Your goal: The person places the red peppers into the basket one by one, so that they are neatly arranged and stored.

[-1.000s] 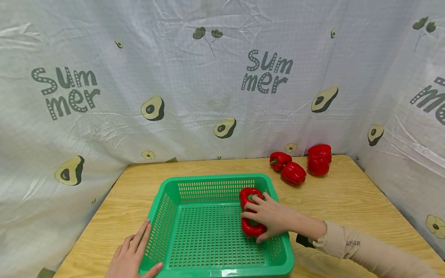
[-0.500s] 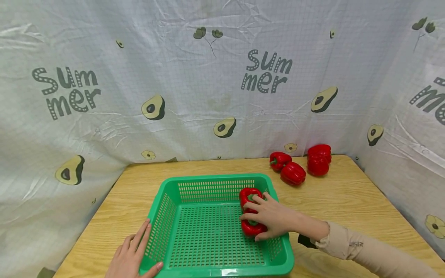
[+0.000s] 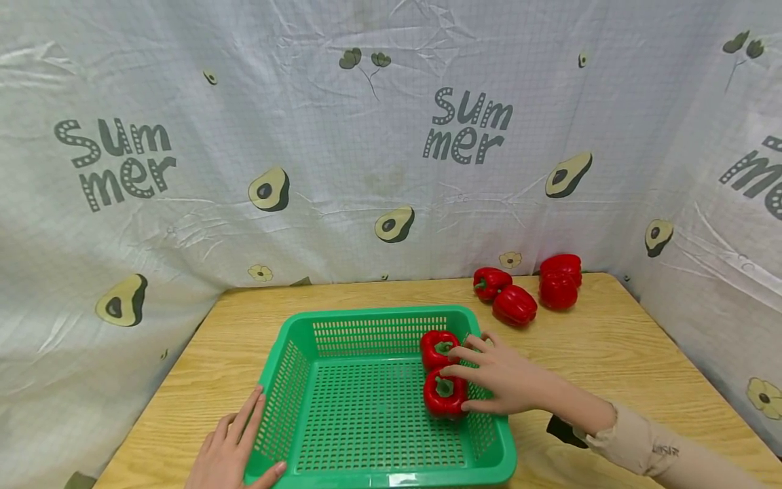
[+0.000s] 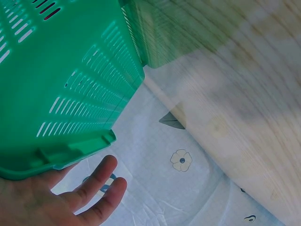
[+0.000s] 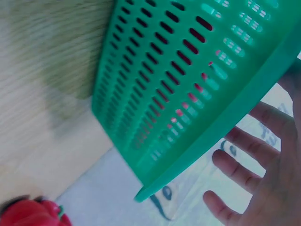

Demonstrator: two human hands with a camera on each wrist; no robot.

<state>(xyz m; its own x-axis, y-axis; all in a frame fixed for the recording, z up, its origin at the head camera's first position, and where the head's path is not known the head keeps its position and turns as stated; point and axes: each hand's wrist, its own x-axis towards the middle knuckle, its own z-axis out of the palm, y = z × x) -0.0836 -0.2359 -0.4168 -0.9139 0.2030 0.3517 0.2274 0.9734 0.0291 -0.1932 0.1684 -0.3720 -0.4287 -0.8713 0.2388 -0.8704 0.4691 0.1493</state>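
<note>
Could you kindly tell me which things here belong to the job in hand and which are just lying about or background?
Likely the job:
basket
two peppers inside it
loose peppers outside it, probably

Just background:
table
printed cloth behind

The wooden surface (image 3: 611,360) carries a green basket (image 3: 381,314) between left grip (image 3: 226,448) and right grip (image 3: 510,377), with red peppers (image 3: 515,305) beyond the right grip.

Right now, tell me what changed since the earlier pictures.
The right hand has let go of the nearer pepper in the basket and drawn back to the right. That pepper, the farther pepper, basket, left hand and peppers on the table stayed put.
</note>
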